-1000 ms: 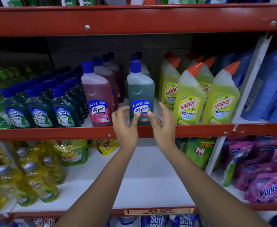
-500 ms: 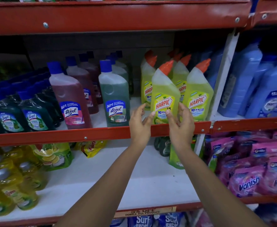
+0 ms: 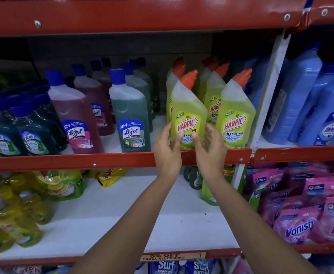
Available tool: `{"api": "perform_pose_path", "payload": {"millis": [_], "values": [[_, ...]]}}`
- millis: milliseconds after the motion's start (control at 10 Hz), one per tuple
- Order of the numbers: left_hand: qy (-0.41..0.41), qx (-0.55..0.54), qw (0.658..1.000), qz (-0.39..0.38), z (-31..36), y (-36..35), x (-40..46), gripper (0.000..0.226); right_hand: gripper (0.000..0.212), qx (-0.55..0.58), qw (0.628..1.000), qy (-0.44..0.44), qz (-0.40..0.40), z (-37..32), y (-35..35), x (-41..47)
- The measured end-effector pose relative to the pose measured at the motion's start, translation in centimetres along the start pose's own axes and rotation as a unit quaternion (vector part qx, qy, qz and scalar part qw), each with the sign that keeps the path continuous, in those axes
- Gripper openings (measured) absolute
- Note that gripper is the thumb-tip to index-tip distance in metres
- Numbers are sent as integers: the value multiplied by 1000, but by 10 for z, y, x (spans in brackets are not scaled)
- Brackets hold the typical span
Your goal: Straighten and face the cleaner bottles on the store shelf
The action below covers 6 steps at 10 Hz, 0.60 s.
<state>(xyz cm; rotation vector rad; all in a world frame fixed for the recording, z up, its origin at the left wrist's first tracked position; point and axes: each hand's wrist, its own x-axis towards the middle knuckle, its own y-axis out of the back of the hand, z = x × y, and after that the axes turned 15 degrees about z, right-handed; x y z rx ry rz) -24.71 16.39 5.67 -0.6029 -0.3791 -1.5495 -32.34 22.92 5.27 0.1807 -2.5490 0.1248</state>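
Note:
A yellow-green Harpic bottle (image 3: 187, 107) with an orange cap stands at the front of the red shelf (image 3: 102, 160), label facing me. My left hand (image 3: 167, 149) grips its left side and my right hand (image 3: 209, 151) its right side, thumbs on the label. A second Harpic bottle (image 3: 236, 115) stands just right of it, and more Harpic bottles line up behind. To the left stand a green Lizol bottle (image 3: 131, 119) and a pink Lizol bottle (image 3: 75, 117), labels forward.
Small dark-green Lizol bottles (image 3: 29, 135) fill the shelf's left end. Blue bottles (image 3: 320, 107) sit beyond a white upright post (image 3: 269, 91). Below are yellow bottles (image 3: 13, 218), pouches and pink Vanish packs (image 3: 304, 226). Another red shelf (image 3: 142, 14) hangs overhead.
My hands left the green Lizol bottle, moved right and closed on the front Harpic bottle. The view shifted right with them.

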Motion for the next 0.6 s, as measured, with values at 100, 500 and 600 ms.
{"api": "perform_pose_path", "payload": {"millis": [100, 500, 600], "values": [[10, -4, 1000, 7, 0, 1, 0, 38, 46, 11, 1000, 3, -11, 0, -3, 1], [21, 53, 998, -22, 2, 5, 1, 57, 54, -65, 995, 18, -80, -24, 6, 3], [7, 60, 997, -43, 12, 15, 9, 57, 58, -84, 990, 96, -56, -55, 27, 6]]}}
